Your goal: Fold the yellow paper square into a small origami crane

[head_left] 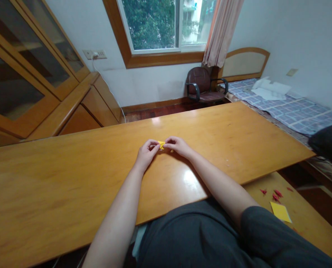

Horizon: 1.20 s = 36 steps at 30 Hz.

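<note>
A small folded piece of yellow paper (161,144) is held between my two hands, just above or on the wooden table (99,175). My left hand (148,153) pinches its left side between thumb and fingers. On the opposite side, my right hand (178,145) grips the right edge with its fingertips. The fingers cover part of the paper, so its full folded shape is hidden.
On a lower wooden surface at the right lie a yellow paper square (280,212) and several small red folded pieces (276,196). Beyond the table are a brown armchair (202,83), a bed (289,108) with a dark bag (329,145), and a cabinet (85,108).
</note>
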Motion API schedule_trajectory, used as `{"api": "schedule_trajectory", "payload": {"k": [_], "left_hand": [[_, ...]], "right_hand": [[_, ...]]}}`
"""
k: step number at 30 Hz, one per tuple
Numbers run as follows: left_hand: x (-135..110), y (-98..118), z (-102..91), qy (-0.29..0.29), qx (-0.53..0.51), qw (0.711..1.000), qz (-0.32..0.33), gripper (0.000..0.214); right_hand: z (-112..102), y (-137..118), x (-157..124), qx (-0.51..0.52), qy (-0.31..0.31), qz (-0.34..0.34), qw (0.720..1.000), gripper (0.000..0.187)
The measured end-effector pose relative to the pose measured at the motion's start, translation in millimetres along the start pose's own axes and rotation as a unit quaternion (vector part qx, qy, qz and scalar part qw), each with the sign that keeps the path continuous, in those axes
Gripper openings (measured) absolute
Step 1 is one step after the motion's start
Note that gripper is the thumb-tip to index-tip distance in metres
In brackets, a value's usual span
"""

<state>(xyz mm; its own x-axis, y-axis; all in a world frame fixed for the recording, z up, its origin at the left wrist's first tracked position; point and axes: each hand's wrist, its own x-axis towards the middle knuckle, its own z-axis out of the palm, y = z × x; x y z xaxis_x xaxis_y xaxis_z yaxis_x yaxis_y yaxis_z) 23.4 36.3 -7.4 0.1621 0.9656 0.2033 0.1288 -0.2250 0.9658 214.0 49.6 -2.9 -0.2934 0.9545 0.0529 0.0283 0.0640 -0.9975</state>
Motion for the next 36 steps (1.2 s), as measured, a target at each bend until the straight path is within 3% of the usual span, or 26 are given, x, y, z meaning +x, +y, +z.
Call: {"api": "schedule_trajectory", "payload": {"k": [9, 14, 22, 31, 36], "left_hand": [[0.9, -1.0, -3.2, -0.004, 0.094, 0.995, 0.013, 0.027], [1.1, 4.0, -3.9, -0.002, 0.128, 0.989, 0.071, 0.022], [1.1, -0.5, 0.4, 0.003, 0.002, 1.000, -0.016, 0.031], [2.2, 2.9, -0.8, -0.003, -0.048, 0.997, -0.055, 0.038], [0.6, 8.0, 0.5, -0.023, -0.076, 0.993, -0.082, 0.038]], "right_hand": [[-0.4, 1.2, -0.1, 0.006, 0.012, -0.018, 1.000, 0.028], [0.2, 2.6, 0.4, 0.004, 0.016, -0.033, 0.999, 0.027], [3.1, -2.6, -4.0, 0.027, -0.003, -0.005, 1.000, 0.032], [5.8, -4.6, -9.1, -0.041, -0.012, -0.035, 0.998, 0.032], [5.3, -2.2, -8.2, -0.090, 0.017, -0.080, 0.993, 0.026]]}}
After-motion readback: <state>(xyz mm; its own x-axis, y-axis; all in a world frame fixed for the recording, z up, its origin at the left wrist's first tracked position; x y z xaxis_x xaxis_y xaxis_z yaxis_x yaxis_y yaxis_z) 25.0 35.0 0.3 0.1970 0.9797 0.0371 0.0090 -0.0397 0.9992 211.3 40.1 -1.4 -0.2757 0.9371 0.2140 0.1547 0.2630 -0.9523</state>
